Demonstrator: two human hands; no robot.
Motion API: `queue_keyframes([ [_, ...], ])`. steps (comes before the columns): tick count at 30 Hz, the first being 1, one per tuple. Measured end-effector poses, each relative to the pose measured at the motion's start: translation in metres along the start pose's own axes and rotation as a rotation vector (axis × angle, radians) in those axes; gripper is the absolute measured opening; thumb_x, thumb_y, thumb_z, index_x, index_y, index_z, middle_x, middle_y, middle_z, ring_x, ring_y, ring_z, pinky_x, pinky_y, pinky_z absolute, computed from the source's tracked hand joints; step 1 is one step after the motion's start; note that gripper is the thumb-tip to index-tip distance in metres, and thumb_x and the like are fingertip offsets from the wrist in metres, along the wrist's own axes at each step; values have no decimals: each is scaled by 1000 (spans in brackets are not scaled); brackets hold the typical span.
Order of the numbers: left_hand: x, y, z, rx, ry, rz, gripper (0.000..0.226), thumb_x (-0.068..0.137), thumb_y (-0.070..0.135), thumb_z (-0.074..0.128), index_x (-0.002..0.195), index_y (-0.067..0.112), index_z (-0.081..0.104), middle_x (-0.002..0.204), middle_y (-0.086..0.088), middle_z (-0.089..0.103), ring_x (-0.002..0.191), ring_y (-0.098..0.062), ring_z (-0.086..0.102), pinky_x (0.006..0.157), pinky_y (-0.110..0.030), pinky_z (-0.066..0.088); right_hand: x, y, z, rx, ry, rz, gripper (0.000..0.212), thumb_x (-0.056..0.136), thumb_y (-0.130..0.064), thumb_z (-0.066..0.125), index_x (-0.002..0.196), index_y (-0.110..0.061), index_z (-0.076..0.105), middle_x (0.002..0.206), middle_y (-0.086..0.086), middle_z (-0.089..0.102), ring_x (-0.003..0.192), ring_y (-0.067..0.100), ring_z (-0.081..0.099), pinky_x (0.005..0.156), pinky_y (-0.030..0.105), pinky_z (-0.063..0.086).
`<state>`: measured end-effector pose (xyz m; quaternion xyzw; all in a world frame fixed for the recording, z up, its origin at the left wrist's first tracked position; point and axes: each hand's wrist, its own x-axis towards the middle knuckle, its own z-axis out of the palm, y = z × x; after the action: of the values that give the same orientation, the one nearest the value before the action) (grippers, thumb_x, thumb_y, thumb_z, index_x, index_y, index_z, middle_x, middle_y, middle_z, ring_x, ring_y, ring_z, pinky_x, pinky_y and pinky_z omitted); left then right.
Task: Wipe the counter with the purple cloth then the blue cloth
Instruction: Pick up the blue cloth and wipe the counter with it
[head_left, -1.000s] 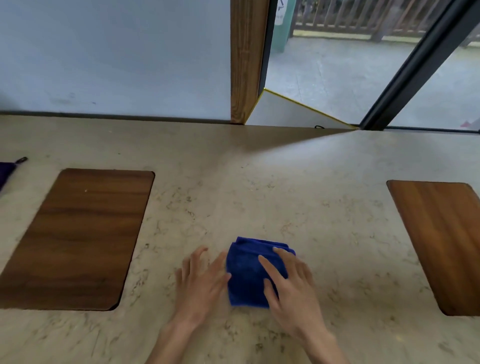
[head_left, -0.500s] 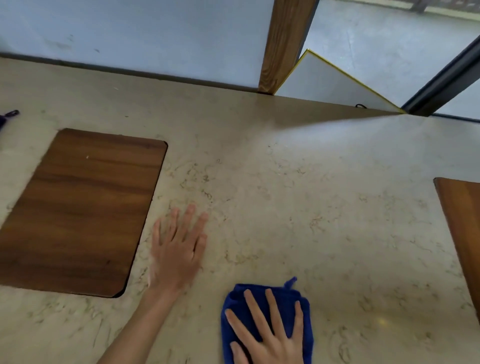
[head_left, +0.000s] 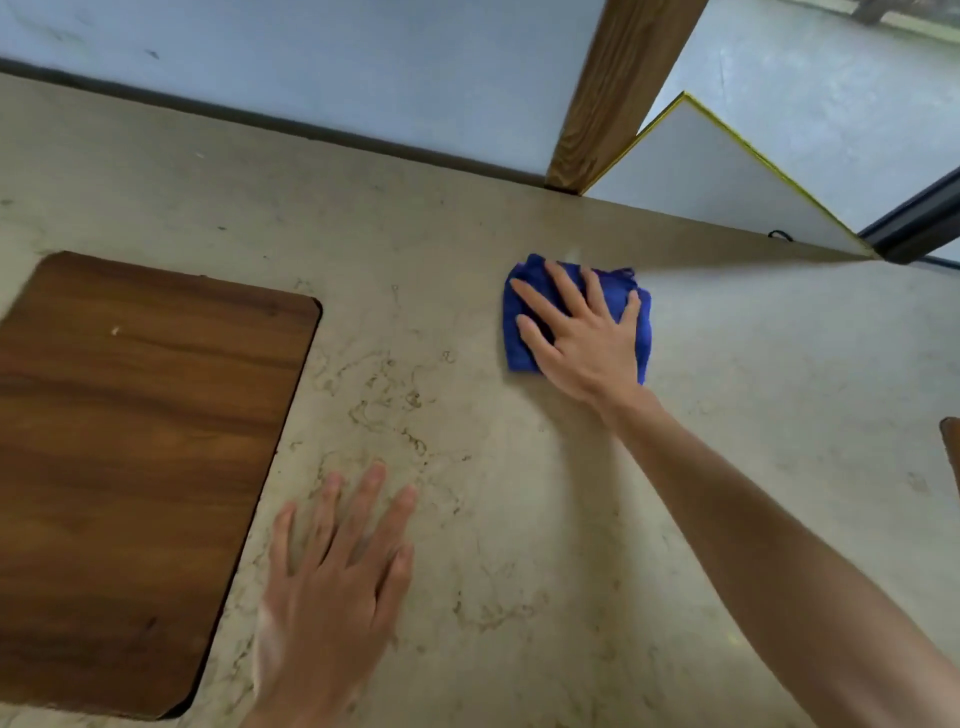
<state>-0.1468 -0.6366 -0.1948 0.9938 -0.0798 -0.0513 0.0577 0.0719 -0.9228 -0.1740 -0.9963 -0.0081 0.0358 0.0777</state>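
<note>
counter (head_left: 519, 519) — beige marble | on it — blue cloth (head_left: 524, 332), both hands flat

The blue cloth (head_left: 640, 322) was pressed flat on the marbled beige surface (head_left: 467, 519) under the right hand (head_left: 582, 338), whose fingers (head_left: 563, 291) were spread across it, the arm stretched out toward the far edge. The cloth lay near the wooden post (head_left: 618, 93) at the back wall. The left hand (head_left: 332, 577) was laid palm down on the bare surface, just beside the dark wooden board (head_left: 135, 457) set into it, well apart from the cloth.
</note>
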Motion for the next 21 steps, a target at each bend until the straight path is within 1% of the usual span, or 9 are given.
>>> queue_keyframes([
  [4,2,-4,5,21,53,46,57,100,55,25,157,45,24,171,12,17,157,-23,18,127,-52,9,76,18,-10,40,-37,48,52,94,-71,12,145,-68,13,170,-18,15,159,22,6,116,76,-4],
  [6,3,-5,4,15,64,39,57,100,55,25,156,45,25,170,12,18,157,-23,20,127,-52,9,82,20,-9,45,-30,33,52,94,-71,10,146,-68,12,170,-18,13,159,22,3,116,76,-5],
  [9,3,-1,5,16,51,9,56,101,56,19,156,48,21,170,16,13,157,-20,17,128,-48,5,58,13,-9,55,10,32,52,96,-67,12,148,-65,17,170,-16,17,159,25,8,114,78,-2],
  [12,5,-2,4,22,45,2,57,101,56,16,157,48,18,171,17,10,156,-19,18,126,-49,8,-22,5,-5,11,28,6,51,99,-62,19,150,-61,21,170,-14,20,159,26,12,114,79,6],
  [14,3,-3,3,20,29,-4,57,101,56,15,157,48,16,171,18,9,157,-19,17,125,-50,8,-108,-2,2,-22,72,-36,50,101,-59,26,151,-58,26,170,-13,22,158,27,15,115,77,10],
  [16,3,-3,3,31,34,-11,57,101,57,16,157,48,16,171,19,8,157,-17,15,126,-47,5,-206,-11,14,-20,77,-80,51,101,-58,35,151,-55,30,169,-12,26,158,28,19,114,77,14],
  [18,4,-4,6,51,40,-23,57,100,58,16,157,49,17,170,21,6,158,-14,11,127,-41,-2,-298,-14,24,-82,1,-127,55,97,-62,39,151,-57,29,169,-12,24,157,30,19,111,79,18],
  [20,4,-7,7,59,20,-41,58,99,60,16,156,51,16,170,23,5,158,-9,3,127,-38,-6,-365,-6,26,-239,-88,-212,58,95,-71,32,151,-58,28,168,-12,24,158,32,10,109,79,18],
  [21,4,-9,8,47,12,-47,58,99,60,16,156,51,17,170,23,6,158,-7,0,126,-39,-6,-384,0,25,-302,-127,-247,58,95,-74,27,150,-58,30,166,-13,28,159,32,4,110,76,14],
])
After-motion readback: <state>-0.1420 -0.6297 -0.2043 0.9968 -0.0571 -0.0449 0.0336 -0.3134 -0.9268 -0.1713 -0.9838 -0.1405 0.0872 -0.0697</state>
